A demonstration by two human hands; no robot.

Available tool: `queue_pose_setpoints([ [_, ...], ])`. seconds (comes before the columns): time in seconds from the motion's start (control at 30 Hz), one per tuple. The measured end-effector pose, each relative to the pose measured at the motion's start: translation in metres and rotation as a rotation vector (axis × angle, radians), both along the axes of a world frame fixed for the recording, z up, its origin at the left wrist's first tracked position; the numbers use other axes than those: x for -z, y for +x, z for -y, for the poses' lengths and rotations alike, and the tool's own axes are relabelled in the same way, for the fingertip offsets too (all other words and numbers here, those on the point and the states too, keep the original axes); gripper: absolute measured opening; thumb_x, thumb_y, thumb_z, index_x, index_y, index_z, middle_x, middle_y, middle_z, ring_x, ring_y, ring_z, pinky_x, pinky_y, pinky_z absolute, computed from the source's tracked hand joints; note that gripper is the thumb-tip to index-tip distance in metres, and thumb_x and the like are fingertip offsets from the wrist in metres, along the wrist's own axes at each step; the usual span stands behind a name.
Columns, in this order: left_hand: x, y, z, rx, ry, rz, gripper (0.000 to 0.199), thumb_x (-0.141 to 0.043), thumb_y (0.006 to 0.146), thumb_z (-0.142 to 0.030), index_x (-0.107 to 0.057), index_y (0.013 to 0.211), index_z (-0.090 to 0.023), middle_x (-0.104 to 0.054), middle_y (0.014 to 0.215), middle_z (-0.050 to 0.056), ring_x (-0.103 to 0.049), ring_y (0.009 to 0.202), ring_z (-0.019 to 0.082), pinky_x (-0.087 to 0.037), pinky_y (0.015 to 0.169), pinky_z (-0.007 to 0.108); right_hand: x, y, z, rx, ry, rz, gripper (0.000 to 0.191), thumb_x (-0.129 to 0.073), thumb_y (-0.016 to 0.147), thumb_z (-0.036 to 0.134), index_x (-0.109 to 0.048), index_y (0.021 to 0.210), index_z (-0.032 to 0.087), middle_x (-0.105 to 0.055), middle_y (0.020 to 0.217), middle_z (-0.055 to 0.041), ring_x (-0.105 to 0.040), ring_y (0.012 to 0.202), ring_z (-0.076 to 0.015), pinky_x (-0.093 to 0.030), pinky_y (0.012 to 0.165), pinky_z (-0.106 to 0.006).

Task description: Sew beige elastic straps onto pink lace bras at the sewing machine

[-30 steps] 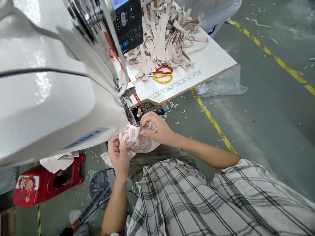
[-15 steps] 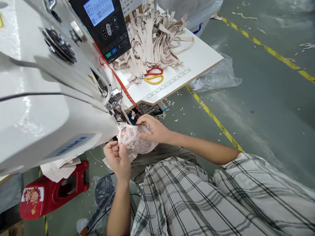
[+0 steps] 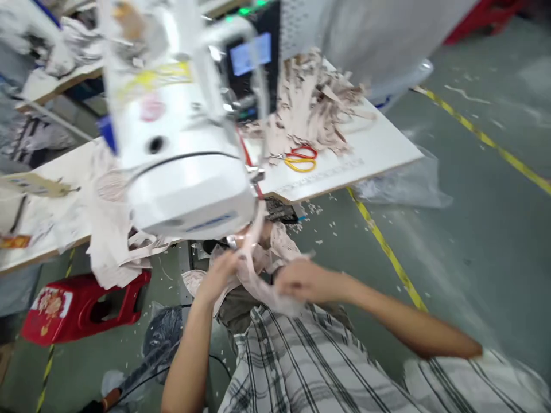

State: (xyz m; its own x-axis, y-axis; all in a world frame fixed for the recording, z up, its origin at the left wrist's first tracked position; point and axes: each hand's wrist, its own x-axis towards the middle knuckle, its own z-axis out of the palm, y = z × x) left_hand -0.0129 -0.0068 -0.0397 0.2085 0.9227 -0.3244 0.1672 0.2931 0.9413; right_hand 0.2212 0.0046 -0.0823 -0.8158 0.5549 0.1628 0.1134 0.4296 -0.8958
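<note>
Lace (image 3: 269, 293) between your left hand (image 3: 219, 276) and right hand (image 3: 303, 282), in front of the machine (image 3: 189, 189)
Your hands are apart, both at the pale pink lace, which runs between them above your lap (image 3: 237, 310); they are blurred, so I cannot tell whether they are clamped on it. Right of the machine, red-and-yellow scissors (image 3: 300, 163) lie on the white bench (image 3: 387, 146) beside a heap of beige strips (image 3: 312, 106); a red stool (image 3: 81, 312) is at the left

We can read nothing for certain: blur smears the blue lettering (image 3: 210, 222) on the sewing machine (image 3: 189, 189), the control panel's screen (image 3: 251, 54) and the tabletop ruler (image 3: 321, 176).
</note>
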Motion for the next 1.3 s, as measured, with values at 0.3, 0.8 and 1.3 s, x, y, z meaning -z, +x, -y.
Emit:
queue_pose_setpoints([
  [0.3, -0.02, -0.089, 0.003, -0.696, -0.023, 0.765, 0.022, -0.059, 0.097, -0.031, -0.061, 0.08, -0.018, -0.046, 0.056, -0.006, -0.05, 0.051, 0.008, -0.052, 0.067, 0.026, 0.029, 0.029, 0.009, 0.229, -0.253, 0.379, 0.048, -0.034, 0.101, 0.053, -0.07, 0.096, 0.021, -0.071, 0.094, -0.0087, -0.065, 0.088, -0.0237, -0.048, 0.077, -0.034],
  [0.8, -0.018, -0.223, 0.023, -0.984, 0.124, 0.744, 0.038, -0.029, 0.109, -0.03, -0.052, 0.081, -0.015, -0.033, 0.049, -0.011, -0.02, 0.035, 0.002, -0.019, 0.036, 0.013, 0.05, 0.076, 0.001, 0.636, -0.416, 0.346, 0.058, -0.051, 0.086, 0.071, -0.064, 0.112, 0.021, -0.072, 0.099, -0.012, -0.068, 0.094, -0.03, -0.056, 0.081, -0.042],
  [1.3, 0.001, 0.006, 0.031, -0.022, 0.069, -0.236, 0.02, -0.06, 0.088, -0.032, -0.062, 0.073, -0.018, -0.047, 0.057, -0.005, -0.04, 0.053, 0.01, -0.028, 0.053, 0.024, -0.018, -0.033, -0.007, 0.319, -0.365, 0.191, 0.043, -0.058, 0.091, 0.058, -0.071, 0.103, 0.019, -0.067, 0.078, -0.0014, -0.051, 0.062, -0.0118, -0.037, 0.056, -0.024],
])
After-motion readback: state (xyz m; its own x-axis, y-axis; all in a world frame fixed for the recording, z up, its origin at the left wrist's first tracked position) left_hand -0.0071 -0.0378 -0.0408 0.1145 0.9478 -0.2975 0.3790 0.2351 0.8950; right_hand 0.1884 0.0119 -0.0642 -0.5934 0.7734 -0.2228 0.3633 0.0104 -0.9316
